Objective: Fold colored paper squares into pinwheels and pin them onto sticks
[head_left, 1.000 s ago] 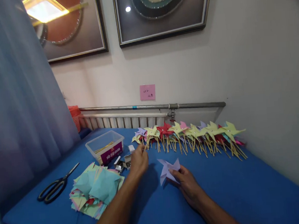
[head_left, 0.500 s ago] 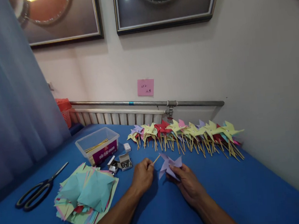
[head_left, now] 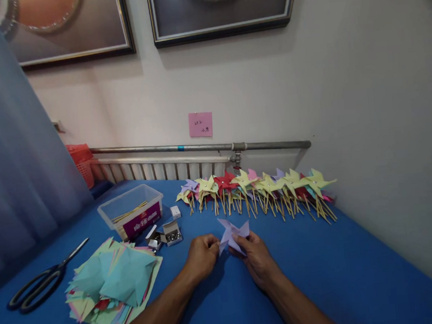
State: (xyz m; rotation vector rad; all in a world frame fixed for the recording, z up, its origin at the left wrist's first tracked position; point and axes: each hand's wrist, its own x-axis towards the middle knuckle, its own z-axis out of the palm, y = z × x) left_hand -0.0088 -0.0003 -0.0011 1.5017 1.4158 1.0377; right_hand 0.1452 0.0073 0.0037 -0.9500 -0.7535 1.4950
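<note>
Between my hands is a purple paper pinwheel [head_left: 230, 235]. My right hand [head_left: 255, 257] pinches it with the thumb on its centre and the fingers behind. My left hand [head_left: 202, 256] is closed just left of the pinwheel, on a thin wooden stick that is now mostly hidden behind the paper. Whether stick and paper touch cannot be seen. Left of my left hand lie small open boxes of metal pins [head_left: 173, 233] and a stack of cut coloured paper [head_left: 115, 281].
Finished pinwheels on sticks [head_left: 256, 186] lie in a row at the back. A clear plastic box [head_left: 131, 212] holds sticks. Black-handled scissors [head_left: 47, 282] rest at the left on the blue table [head_left: 317, 284]. A pipe [head_left: 207, 147] runs along the wall.
My left hand and the pinwheel have come closer together. The stick, visible before, has gone behind the paper. The whole view has shifted slightly, moving things leftward.
</note>
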